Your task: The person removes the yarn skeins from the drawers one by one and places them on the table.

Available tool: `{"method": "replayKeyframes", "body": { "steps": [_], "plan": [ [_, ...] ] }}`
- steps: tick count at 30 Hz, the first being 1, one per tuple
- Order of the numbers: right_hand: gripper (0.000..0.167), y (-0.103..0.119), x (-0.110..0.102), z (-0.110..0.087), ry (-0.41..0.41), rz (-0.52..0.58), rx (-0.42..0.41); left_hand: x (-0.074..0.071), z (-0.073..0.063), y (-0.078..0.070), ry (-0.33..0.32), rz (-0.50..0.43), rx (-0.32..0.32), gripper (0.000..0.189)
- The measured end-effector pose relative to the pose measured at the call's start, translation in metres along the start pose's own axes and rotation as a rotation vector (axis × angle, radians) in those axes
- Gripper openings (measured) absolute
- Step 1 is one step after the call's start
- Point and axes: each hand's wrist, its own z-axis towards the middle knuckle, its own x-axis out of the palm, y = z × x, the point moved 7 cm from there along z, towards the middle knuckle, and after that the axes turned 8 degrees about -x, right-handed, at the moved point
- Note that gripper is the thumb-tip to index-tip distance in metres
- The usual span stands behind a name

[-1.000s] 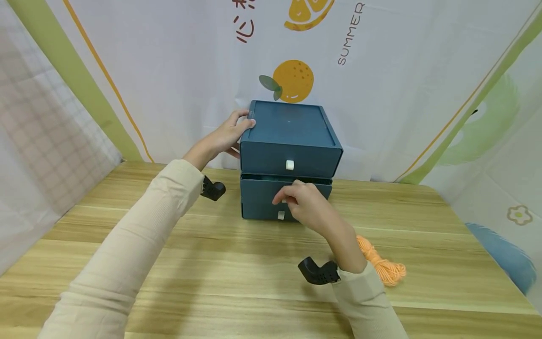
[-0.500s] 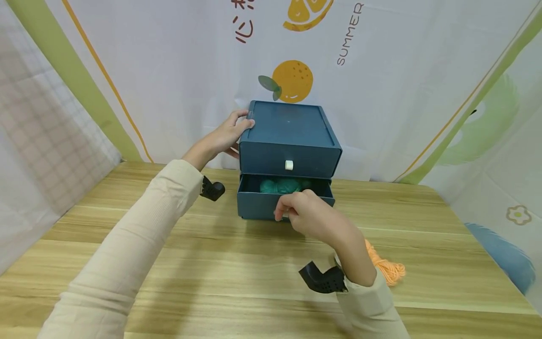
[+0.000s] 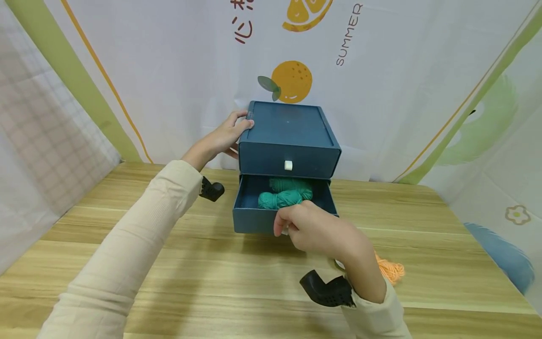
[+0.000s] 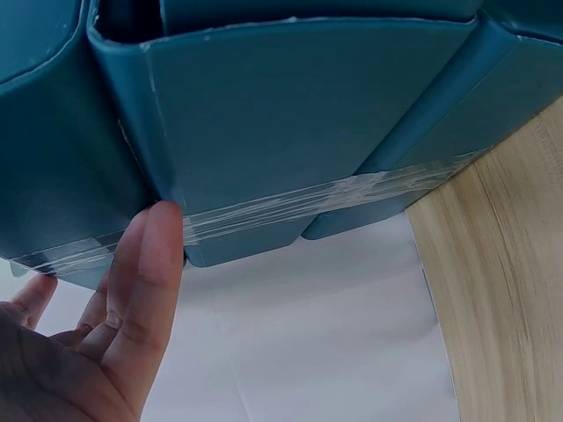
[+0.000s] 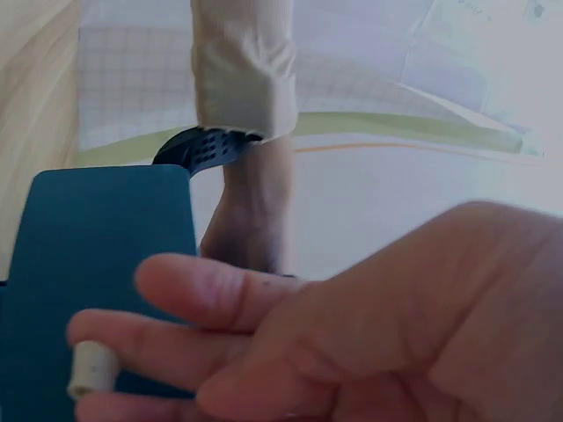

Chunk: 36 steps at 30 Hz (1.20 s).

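A dark blue two-drawer cabinet point(image 3: 292, 125) stands on the wooden table. Its lower drawer point(image 3: 254, 220) is pulled out and shows two green yarn skeins point(image 3: 279, 199) inside. My right hand point(image 3: 315, 228) holds that drawer's white knob point(image 5: 92, 369) between its fingers; in the head view the hand hides most of the knob. At the cabinet's left side rests my left hand point(image 3: 224, 134), thumb at the top edge and extended fingers point(image 4: 154, 272) touching the side wall. The upper drawer point(image 3: 262, 159) is closed, its white knob point(image 3: 288, 165) in plain sight.
An orange cord bundle point(image 3: 390, 270) lies on the table point(image 3: 203, 282), partly behind the right forearm. Near the right wrist a small object point(image 3: 339, 264) is mostly hidden. A printed white curtain point(image 3: 190, 70) hangs behind the cabinet.
The lower drawer has slid out toward me with my right hand at its knob, bringing the green yarn skeins into view. My left hand has stayed at the cabinet's side.
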Motion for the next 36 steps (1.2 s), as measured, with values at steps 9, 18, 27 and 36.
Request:
{"method": "replayKeyframes", "body": {
  "steps": [9, 18, 27, 36],
  "plan": [
    [0.033, 0.009, 0.0, -0.007, 0.006, 0.016, -0.016, 0.0, 0.0, -0.001, 0.0, 0.006, 0.001, 0.065],
    [0.028, 0.01, -0.009, -0.008, -0.07, 0.04, -0.088, 0.0, 0.001, -0.001, 0.0, 0.008, 0.003, 0.065],
    [0.024, 0.006, -0.022, -0.01, -0.174, 0.028, -0.141, 0.0, -0.001, -0.001, -0.001, 0.003, -0.001, 0.065],
    [0.023, -0.001, -0.028, -0.013, -0.205, 0.005, -0.137, 0.0, 0.0, 0.0, 0.0, 0.001, 0.01, 0.065]
  ]
}}
